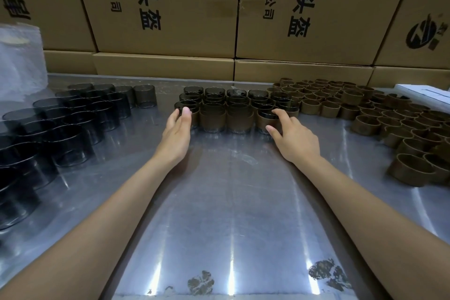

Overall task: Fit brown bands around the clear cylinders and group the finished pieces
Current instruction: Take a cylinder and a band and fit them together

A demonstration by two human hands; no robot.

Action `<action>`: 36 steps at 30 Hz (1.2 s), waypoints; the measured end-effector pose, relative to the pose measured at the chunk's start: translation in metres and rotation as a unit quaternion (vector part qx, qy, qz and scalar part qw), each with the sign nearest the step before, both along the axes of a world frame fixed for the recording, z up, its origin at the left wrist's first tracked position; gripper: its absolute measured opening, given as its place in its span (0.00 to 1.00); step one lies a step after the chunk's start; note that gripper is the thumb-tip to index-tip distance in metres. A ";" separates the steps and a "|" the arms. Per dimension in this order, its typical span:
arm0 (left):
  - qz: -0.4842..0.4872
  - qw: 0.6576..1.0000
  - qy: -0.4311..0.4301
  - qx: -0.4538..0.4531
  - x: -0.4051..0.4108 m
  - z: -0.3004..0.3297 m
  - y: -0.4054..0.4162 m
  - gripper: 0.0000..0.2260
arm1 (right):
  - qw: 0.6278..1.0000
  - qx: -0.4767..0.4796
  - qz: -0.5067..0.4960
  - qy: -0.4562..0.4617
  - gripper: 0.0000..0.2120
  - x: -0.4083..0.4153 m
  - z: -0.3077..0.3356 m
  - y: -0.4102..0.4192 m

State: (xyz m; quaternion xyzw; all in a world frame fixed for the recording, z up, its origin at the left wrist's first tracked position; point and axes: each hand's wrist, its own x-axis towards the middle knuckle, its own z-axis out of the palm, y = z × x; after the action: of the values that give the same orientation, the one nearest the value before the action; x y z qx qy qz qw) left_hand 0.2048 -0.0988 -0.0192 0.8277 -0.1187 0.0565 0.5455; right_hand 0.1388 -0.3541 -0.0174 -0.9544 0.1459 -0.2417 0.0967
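Smooth, dark-tinted clear cylinders [73, 117] crowd the left of the glossy metal worktop [231, 202]; matte brown bands [365, 109] heap at right. Between them, both hands flank the banded pieces [226, 107]: left hand [176, 133] flat-fingered against one end, right hand [291, 135] spread, fingertips touching the other. Printed cardboard boxes [170, 7] wall the back.

A shiny metal tabletop [231, 190] carries clear cylinders [60, 124] at left, banded cylinders [226, 109] mid-back, brown bands [379, 114] at right.

1 head-worn wide view, looking forward and down, near the metal table [231, 202], cartons [165, 7] behind
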 end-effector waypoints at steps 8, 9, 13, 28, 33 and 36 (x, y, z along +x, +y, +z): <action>0.008 1.000 0.000 0.006 0.000 0.000 0.000 0.31 | 1.000 -0.009 0.029 0.004 0.24 -0.003 0.003 0.003; 0.008 1.000 -0.001 0.006 0.000 0.000 0.000 0.31 | 0.999 -0.009 0.031 0.003 0.24 -0.003 0.003 0.003; 0.015 1.000 0.006 0.003 0.000 0.003 -0.001 0.31 | 0.999 -0.007 0.037 0.001 0.25 -0.004 0.005 0.004; 0.228 0.969 -0.044 -0.081 0.050 0.009 0.036 0.14 | 0.997 0.038 -0.066 -0.007 0.13 -0.010 0.007 0.005; 0.228 0.972 -0.055 0.026 0.082 0.010 0.036 0.17 | 0.998 0.022 -0.052 0.039 0.14 -0.006 0.008 0.003; 0.218 0.969 -0.068 0.100 0.097 0.011 0.037 0.17 | 0.998 0.014 -0.052 0.042 0.14 -0.005 0.006 0.002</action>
State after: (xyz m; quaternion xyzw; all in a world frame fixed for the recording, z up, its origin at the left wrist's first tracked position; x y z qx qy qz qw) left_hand 0.3021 -0.0616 -0.0081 0.8781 0.0225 0.2176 0.4255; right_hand 0.1339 -0.3517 -0.0111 -0.9534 0.2027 -0.2041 0.0906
